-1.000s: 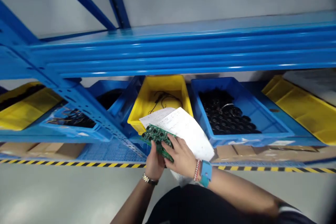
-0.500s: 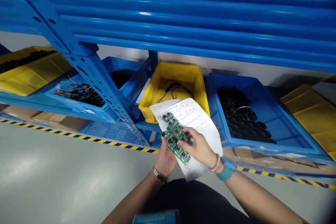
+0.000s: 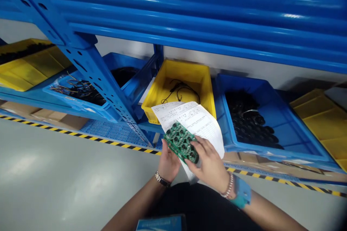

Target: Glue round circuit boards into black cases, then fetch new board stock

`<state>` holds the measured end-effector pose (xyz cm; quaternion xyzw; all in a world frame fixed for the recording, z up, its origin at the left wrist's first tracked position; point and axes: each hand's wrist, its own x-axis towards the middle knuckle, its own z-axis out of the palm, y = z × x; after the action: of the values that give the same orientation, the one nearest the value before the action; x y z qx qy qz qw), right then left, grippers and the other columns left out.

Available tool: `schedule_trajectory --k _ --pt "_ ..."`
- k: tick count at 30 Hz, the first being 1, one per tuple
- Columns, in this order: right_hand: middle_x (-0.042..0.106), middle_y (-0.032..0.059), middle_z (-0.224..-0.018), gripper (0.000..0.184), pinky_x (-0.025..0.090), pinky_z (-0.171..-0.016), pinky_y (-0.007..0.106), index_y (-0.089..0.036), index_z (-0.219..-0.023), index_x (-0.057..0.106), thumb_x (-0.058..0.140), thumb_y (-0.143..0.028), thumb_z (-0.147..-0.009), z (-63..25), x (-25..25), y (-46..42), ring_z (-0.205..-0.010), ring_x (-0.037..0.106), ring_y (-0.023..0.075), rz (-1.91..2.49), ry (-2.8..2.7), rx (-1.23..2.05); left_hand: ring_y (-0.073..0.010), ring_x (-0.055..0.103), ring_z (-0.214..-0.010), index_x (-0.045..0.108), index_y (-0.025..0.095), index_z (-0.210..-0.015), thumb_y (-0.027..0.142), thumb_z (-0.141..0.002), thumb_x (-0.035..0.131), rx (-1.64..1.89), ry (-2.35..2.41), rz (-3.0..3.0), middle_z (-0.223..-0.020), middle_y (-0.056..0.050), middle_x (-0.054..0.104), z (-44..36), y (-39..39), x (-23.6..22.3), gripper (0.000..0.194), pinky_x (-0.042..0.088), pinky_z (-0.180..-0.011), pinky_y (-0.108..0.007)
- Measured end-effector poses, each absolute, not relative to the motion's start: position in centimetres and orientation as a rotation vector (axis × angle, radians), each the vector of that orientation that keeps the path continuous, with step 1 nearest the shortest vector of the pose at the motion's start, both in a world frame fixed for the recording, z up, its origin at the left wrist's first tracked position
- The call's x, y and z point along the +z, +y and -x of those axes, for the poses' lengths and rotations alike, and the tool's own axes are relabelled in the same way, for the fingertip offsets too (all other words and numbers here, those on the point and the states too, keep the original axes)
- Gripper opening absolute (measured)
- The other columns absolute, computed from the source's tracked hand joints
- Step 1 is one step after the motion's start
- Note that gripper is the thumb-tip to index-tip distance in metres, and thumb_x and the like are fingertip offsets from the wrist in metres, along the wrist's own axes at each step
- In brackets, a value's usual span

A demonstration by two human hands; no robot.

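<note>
Green circuit boards [image 3: 182, 140] with round black parts lie stacked between my two hands; I cannot tell how many there are. My left hand [image 3: 169, 162] holds the stack from below and at its left edge, the thumb along the side. My right hand [image 3: 210, 162] grips the right end, thumb at the near edge and fingers over the far one. Printed paper sheets [image 3: 204, 121] lie under the boards, with their lower end close to my left palm. What keeps the sheets up is hidden. Just beyond them stands a yellow bin [image 3: 187, 72] with a few black cables [image 3: 181, 86].
To the right, a blue bin [image 3: 276, 115] holds black coiled items. Left of the perforated blue upright [image 3: 100, 75] are a blue bin of wires [image 3: 81, 90] and a yellow bin [image 3: 38, 68]. A thick blue shelf beam [image 3: 189, 18] crosses above. Cardboard boxes [image 3: 59, 117] lie low down.
Half a second ago my right hand held one board lifted and slanted across another; now they lie lined up in one stack. The view has tilted down since the first frame.
</note>
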<state>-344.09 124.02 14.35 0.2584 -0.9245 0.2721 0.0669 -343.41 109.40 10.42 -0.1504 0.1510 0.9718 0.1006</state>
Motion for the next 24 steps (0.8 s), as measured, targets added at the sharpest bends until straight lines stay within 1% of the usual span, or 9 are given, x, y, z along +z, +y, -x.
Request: schedule_trajectory --k 3,6,8,11,13,15,17,19,24 --pt "0.045 0.0221 -0.126 0.050 0.036 -0.097 0.052 -0.007 -0.115 0.052 0.058 -0.035 -0.074 343.5 13.8 122.6 -0.117 0.039 0.0351 -0.809 -2.848 0.624 -0.0242 0.047 -0.117 0.057 0.016 -0.113 0.056 -0.083 0.038 2.832 0.451 0.437 -0.111 -0.008 0.063 343.3 109.6 10.5 0.054 0.027 -0.105 -0.039" --pt "0.048 0.0216 -0.122 0.049 0.035 -0.097 0.049 -0.007 -0.112 0.053 0.062 -0.030 -0.070 344.2 14.0 122.4 -0.115 0.041 0.0331 -0.784 -2.875 0.755 -0.0245 0.048 -0.117 0.057 0.016 -0.113 0.057 -0.083 0.039 2.838 0.465 0.441 -0.113 -0.008 0.062 343.3 109.7 10.4 0.054 0.029 -0.104 -0.039" --pt "0.053 0.0169 -0.114 0.046 0.039 -0.094 0.045 -0.011 -0.108 0.053 0.065 -0.028 -0.066 345.2 14.6 122.8 -0.108 0.047 0.0286 -0.703 -2.884 1.060 -0.0250 0.049 -0.116 0.058 0.015 -0.111 0.057 -0.083 0.040 2.859 0.484 0.449 -0.113 -0.009 0.062 343.3 109.7 10.5 0.054 0.031 -0.103 -0.040" --pt "0.058 0.0060 -0.095 0.036 0.044 -0.083 0.037 -0.017 -0.099 0.054 0.064 -0.032 -0.068 347.0 15.6 123.7 -0.090 0.054 0.0201 -0.470 -2.838 1.787 -0.0265 0.051 -0.113 0.057 0.015 -0.113 0.058 -0.081 0.040 2.854 0.507 0.471 -0.112 -0.012 0.062 343.4 109.5 10.8 0.056 0.036 -0.098 -0.042" --pt "0.057 0.0017 -0.087 0.027 0.044 -0.076 0.031 -0.019 -0.093 0.055 0.062 -0.035 -0.071 348.0 16.2 124.2 -0.082 0.053 0.0157 -0.311 -2.685 2.243 -0.0271 0.052 -0.112 0.053 0.016 -0.119 0.060 -0.080 0.040 2.845 0.510 0.482 -0.113 -0.013 0.061 343.4 109.3 11.1 0.060 0.038 -0.096 -0.043" --pt "0.055 0.0002 -0.085 0.023 0.043 -0.074 0.028 -0.019 -0.089 0.057 0.062 -0.034 -0.072 348.5 16.7 124.6 -0.079 0.051 0.0135 -0.184 -2.522 2.476 -0.0275 0.052 -0.112 0.050 0.015 -0.123 0.061 -0.080 0.040 2.834 0.504 0.477 -0.113 -0.014 0.061 343.5 109.1 11.4 0.063 0.038 -0.095 -0.043" --pt "0.055 -0.0001 -0.086 0.023 0.042 -0.074 0.027 -0.019 -0.088 0.057 0.064 -0.034 -0.072 348.7 16.9 125.0 -0.080 0.050 0.0131 -0.140 -2.473 2.488 -0.0276 0.051 -0.112 0.048 0.014 -0.124 0.060 -0.081 0.039 2.833 0.496 0.470 -0.114 -0.015 0.060 343.5 108.9 11.5 0.064 0.038 -0.095 -0.043" --pt "0.055 0.0005 -0.090 0.026 0.042 -0.077 0.028 -0.020 -0.090 0.056 0.064 -0.035 -0.071 348.6 16.8 125.3 -0.083 0.051 0.0143 -0.183 -2.533 2.356 -0.0278 0.051 -0.113 0.047 0.014 -0.125 0.060 -0.081 0.039 2.840 0.489 0.466 -0.113 -0.015 0.061 343.6 108.8 11.5 0.064 0.038 -0.095 -0.043" --pt "0.055 0.0073 -0.105 0.041 0.041 -0.089 0.038 -0.019 -0.104 0.051 0.065 -0.035 -0.069 347.1 15.6 124.7 -0.098 0.051 0.0212 -0.427 -2.747 1.601 -0.0271 0.051 -0.113 0.052 0.015 -0.120 0.059 -0.081 0.041 2.858 0.477 0.460 -0.112 -0.013 0.062 343.8 108.8 11.3 0.060 0.037 -0.097 -0.043"
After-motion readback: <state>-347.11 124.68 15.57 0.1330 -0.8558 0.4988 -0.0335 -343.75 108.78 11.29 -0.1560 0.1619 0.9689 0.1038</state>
